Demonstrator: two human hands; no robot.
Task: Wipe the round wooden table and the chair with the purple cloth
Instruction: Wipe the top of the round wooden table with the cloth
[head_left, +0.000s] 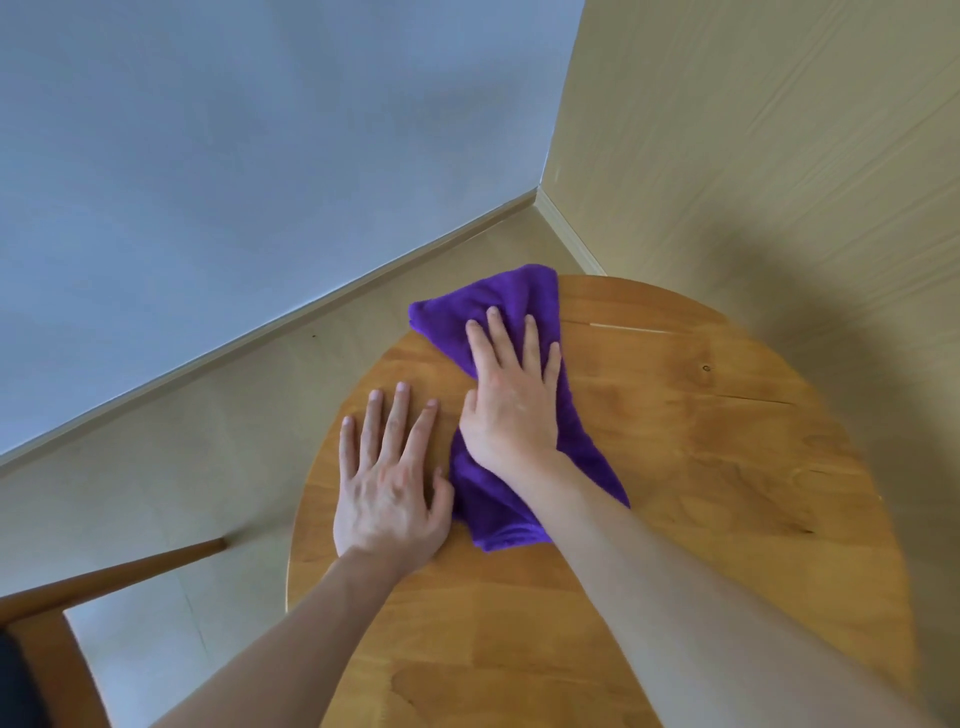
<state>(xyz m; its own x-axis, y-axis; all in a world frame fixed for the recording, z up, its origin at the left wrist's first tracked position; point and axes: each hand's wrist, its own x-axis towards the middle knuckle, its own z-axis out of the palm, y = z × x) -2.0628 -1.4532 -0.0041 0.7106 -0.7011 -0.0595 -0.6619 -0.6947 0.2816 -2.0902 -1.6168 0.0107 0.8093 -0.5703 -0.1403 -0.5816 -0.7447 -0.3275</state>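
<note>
The round wooden table (701, 441) fills the lower right of the view. On its far left part lies the purple cloth (483, 312), bunched and stretched from the table's far edge back toward me. My right hand (511, 395) presses flat on the cloth with straight, spread fingers. My left hand (389, 478) rests flat on the bare wood just left of the cloth, its thumb close to the cloth's edge. A part of the wooden chair (104, 577) shows at the lower left, beside the table.
The table stands in a room corner, with a blue-grey wall (234, 156) to the left and a beige wall (779, 130) to the right. Pale floor (208, 441) lies between the table, the chair and the skirting board.
</note>
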